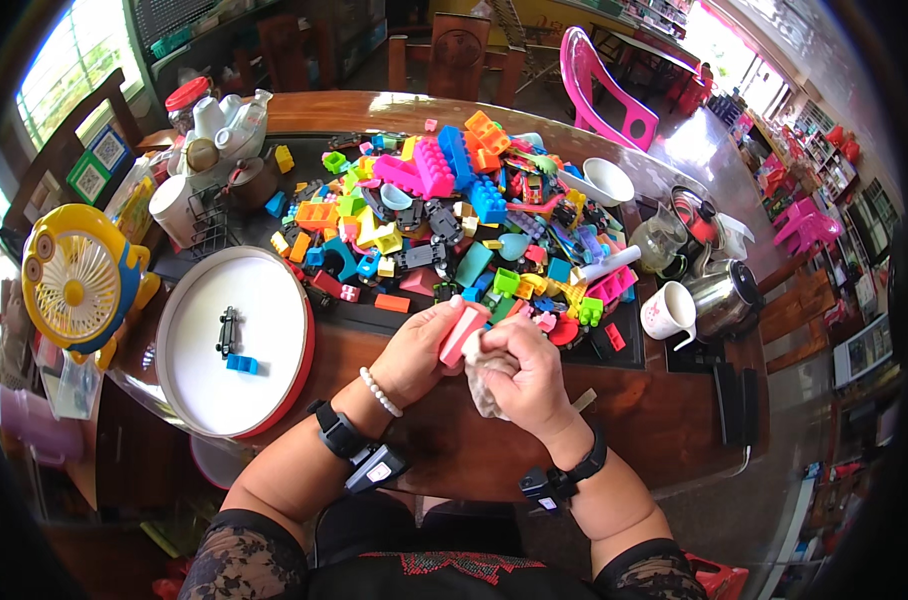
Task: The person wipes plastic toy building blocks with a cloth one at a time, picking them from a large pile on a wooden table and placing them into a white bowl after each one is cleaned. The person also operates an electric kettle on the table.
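Note:
Between my two hands is a pink toy block [463,334], held by my left hand [421,346] with the thumb along its upper end. A crumpled whitish cloth [491,379] is pinched in my right hand [527,366] and touches the block's right side. Just beyond the hands lies a large heap of plastic building blocks and toy cars, with a magenta block [433,166], a blue block [488,199] and a black toy car chassis [443,222] among them. To the left, a round white tray with a red outer side [304,375] holds a small black car chassis [228,331] and a blue block [242,364].
A yellow toy-shaped fan [75,289] stands at the far left, near a white cup [174,210] and a brown teapot [251,184]. On the right are a white mug [667,310], a steel kettle [720,296] and a glass pot [658,238]. A pink chair [585,97] stands beyond the wooden table [454,450].

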{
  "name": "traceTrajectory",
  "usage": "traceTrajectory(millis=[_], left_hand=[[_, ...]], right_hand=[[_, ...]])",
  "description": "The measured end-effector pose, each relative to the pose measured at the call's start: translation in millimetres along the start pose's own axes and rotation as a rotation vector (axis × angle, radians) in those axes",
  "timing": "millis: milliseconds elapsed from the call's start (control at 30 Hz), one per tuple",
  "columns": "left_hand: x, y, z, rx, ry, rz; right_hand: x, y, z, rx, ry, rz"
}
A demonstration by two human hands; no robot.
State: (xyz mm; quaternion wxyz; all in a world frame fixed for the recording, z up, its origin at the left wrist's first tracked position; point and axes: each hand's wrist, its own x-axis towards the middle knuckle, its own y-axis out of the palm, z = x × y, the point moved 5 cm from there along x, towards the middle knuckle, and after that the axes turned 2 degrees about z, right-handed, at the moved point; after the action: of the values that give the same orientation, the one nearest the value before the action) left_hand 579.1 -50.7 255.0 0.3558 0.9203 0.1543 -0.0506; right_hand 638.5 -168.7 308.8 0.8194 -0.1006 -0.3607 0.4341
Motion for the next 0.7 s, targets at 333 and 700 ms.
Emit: traceTrajectory(millis=[333,700], left_hand=[[-0.4,1.6,-2.6,0.240,0.080,0.160],[-0.2,2.9,-2.2,0.212,0.011,0.108]], right_hand=[[-1.6,-2.7,-5.3,0.263,0.102,-0.186],[-9.9,-3.4,-26.9,0.194,0.224,-0.267]])
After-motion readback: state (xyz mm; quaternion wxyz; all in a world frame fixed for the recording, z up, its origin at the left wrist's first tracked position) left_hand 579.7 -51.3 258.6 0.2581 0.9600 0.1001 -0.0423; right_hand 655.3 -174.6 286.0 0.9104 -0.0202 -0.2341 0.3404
